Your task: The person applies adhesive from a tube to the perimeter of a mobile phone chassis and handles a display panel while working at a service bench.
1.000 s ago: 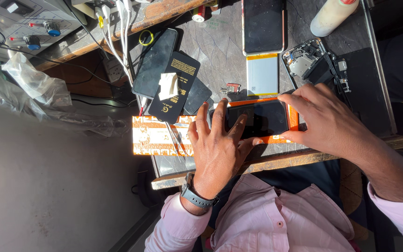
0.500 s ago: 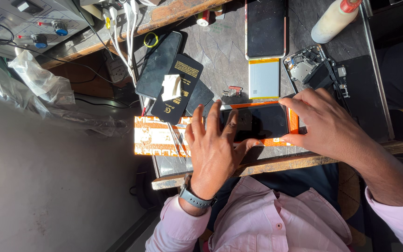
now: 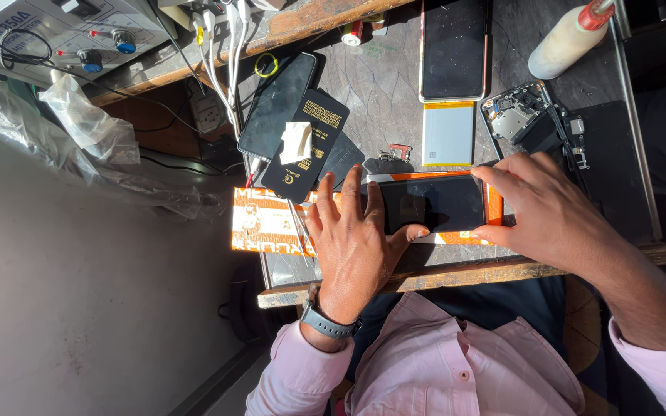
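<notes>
An orange box [image 3: 267, 223] lies at the desk [image 3: 395, 85] edge as a work pad. On it the left hand [image 3: 352, 235] presses flat, steadying a dark phone [image 3: 433, 202], while the right hand [image 3: 545, 208] pinches its far end, keeping it aligned.

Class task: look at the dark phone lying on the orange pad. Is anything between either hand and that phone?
Nothing visible. The left hand rests on the phone's left end, and the right hand grips its right end. Both hands touch it directly, on the orange pad.
</notes>
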